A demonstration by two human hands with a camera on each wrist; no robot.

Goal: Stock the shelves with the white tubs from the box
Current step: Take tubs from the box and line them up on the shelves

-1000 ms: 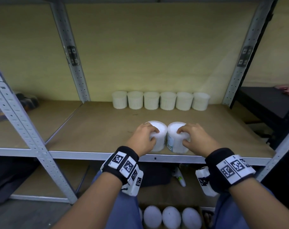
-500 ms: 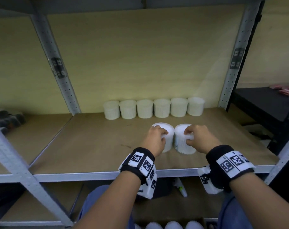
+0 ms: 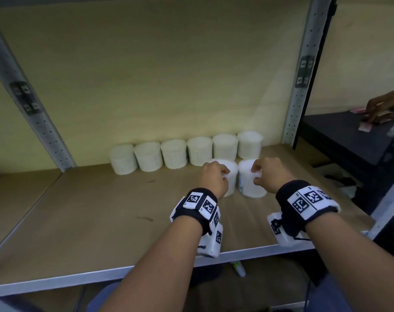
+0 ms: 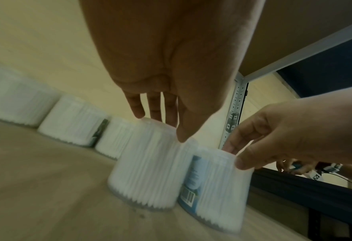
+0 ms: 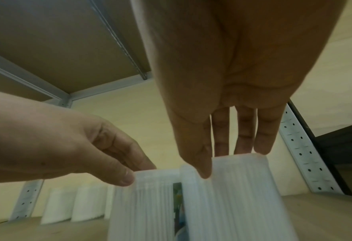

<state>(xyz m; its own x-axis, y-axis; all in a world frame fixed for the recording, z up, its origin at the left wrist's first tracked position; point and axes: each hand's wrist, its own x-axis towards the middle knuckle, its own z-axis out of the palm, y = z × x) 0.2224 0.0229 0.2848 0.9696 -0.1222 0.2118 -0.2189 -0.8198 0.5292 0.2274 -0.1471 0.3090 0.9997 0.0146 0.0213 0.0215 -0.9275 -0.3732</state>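
- The person's left hand point(image 3: 214, 177) holds the top rim of the left tub point(image 3: 228, 176), with the thumb on the near side and the fingers point(image 4: 154, 107) over the far edge; it looks like a hold from above, so the tub can sit flat on its bottom
- The right hand point(image 3: 270, 175) holds the right tub point(image 3: 250, 183) the same way, pinching its top rim between the thumb and the fingers point(image 5: 245, 130)
- The two tubs stand up straight on the shelf board point(image 3: 101, 210), right under the hands, side by side and almost touching; one in each hand means two go on at once
- The blue label point(image 4: 192, 177) on the right tub faces the left tub, not the front
- Just past the hands stands the back row of tubs point(image 3: 173, 154), close together along the back wall point(image 3: 169, 75); the far right ones sit right behind the two held tubs
- The two held tubs seem to be starting a new row in front of that one, from the right end by the metal post point(image 3: 301, 75)
- More room is open to the left of the left hand, so more tubs could fit there
- Far off past the right hand, another person's hand point(image 3: 385, 109) is busy on a dark table point(image 3: 340, 131)
- The box is not in view
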